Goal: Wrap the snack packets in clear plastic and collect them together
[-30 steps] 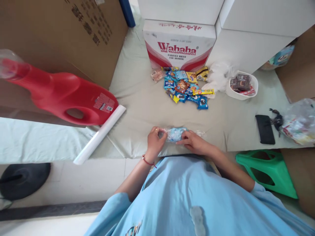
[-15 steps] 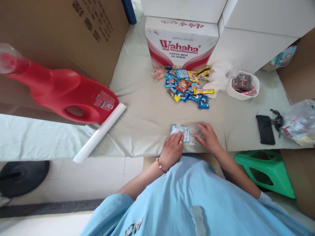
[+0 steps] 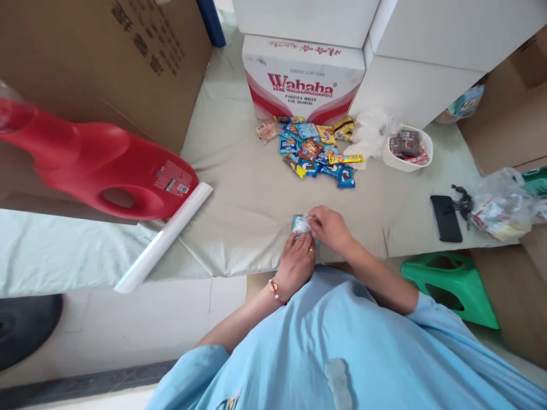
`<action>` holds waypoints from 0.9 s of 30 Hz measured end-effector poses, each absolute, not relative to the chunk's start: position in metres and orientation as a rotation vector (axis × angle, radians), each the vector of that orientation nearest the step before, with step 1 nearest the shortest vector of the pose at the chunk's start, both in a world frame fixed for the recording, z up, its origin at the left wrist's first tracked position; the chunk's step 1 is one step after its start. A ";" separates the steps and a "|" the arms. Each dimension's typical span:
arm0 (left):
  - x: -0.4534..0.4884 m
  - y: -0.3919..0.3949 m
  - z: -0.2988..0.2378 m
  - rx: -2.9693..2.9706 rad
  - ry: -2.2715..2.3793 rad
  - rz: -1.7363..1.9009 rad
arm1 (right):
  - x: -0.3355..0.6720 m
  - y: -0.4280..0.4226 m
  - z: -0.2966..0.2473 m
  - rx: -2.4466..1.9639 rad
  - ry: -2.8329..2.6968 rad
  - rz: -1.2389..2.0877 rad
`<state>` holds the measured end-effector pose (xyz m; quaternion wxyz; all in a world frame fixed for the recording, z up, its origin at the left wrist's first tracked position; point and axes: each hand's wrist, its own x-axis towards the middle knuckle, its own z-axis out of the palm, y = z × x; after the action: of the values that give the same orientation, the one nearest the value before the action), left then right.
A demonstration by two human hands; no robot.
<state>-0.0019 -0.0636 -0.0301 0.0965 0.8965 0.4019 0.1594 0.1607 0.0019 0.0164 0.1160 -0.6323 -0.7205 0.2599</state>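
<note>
A small blue-and-white packet [image 3: 298, 224] lies near the table's front edge, with clear plastic wrap [image 3: 302, 225] over it. My left hand [image 3: 297, 259] rests on its near side, fingers stretched out flat and pressing it against the cloth. Above the packet, my right hand [image 3: 329, 228] has its fingers pinched together on the plastic. Both hands hide much of the packet. Farther back is a pile of small wrapped snacks [image 3: 311, 149], in blue, yellow and brown packaging; neither hand touches it.
A white tub [image 3: 395, 161] of dark snack packs stands right of the pile, beside crumpled white plastic [image 3: 371, 128]. A Wahaba-style water carton [image 3: 303, 85] stands behind. At left are a red bottle-shaped container [image 3: 123, 165] and a white roll [image 3: 166, 236]; at right, a black phone [image 3: 447, 218] and keys.
My right hand has moved left across the packet, carrying the loose plastic over it, and its fingers have closed. My left hand stays on the packet. The whole view has shifted slightly.
</note>
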 end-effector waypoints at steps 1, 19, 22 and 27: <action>-0.002 -0.063 -0.031 2.653 1.150 0.483 | 0.147 0.008 0.016 -1.886 -2.194 0.759; -0.068 -0.085 -0.012 1.557 1.455 0.956 | 0.158 -0.031 -0.003 -1.527 -1.925 0.721; -0.048 -0.071 -0.008 1.175 1.346 0.971 | 0.184 -0.027 0.006 -1.532 -1.509 1.026; -0.010 -0.049 -0.009 0.893 1.082 0.740 | 0.199 -0.034 0.005 -1.418 -1.285 1.321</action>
<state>-0.0104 -0.0488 -0.0094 0.7016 0.4012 0.4861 0.3325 0.1993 -0.0345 0.0052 0.3970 -0.5597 -0.5071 0.5215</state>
